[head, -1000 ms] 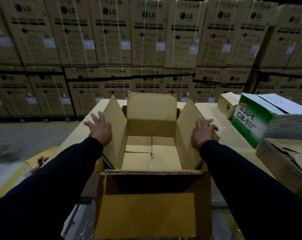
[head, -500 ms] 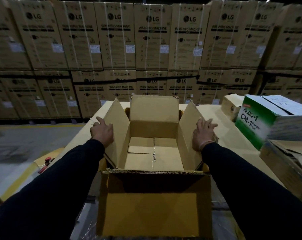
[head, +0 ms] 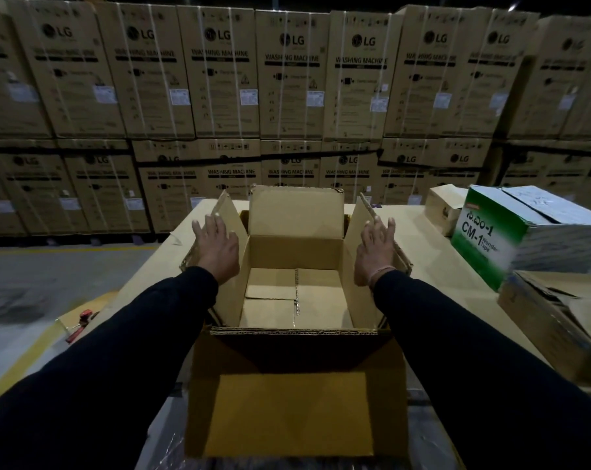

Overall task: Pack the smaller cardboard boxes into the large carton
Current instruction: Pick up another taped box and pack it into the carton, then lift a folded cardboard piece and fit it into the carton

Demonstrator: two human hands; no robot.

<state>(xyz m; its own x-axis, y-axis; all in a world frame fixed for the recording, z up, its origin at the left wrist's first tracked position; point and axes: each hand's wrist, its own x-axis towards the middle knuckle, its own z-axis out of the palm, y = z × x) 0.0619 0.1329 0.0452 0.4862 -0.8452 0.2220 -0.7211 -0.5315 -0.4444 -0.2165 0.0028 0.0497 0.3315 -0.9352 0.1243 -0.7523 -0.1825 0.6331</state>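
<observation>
Hands flank the large carton (head: 296, 296): your left hand (head: 217, 247) and right hand (head: 374, 252), fingers straight, holding nothing, press its side flaps outward. That probably keeps its mouth clear for the smaller boxes.

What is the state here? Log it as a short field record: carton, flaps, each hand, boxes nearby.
carton: large carton on the table, open, nothing inside
flaps: all four open; side flaps upright, near flap hanging toward the person
left hand: open, fingers spread, at the outside of the left flap
right hand: open, fingers straight, at the outside of the right flap
boxes nearby: green and white box, small cardboard box, both right of the carton
</observation>
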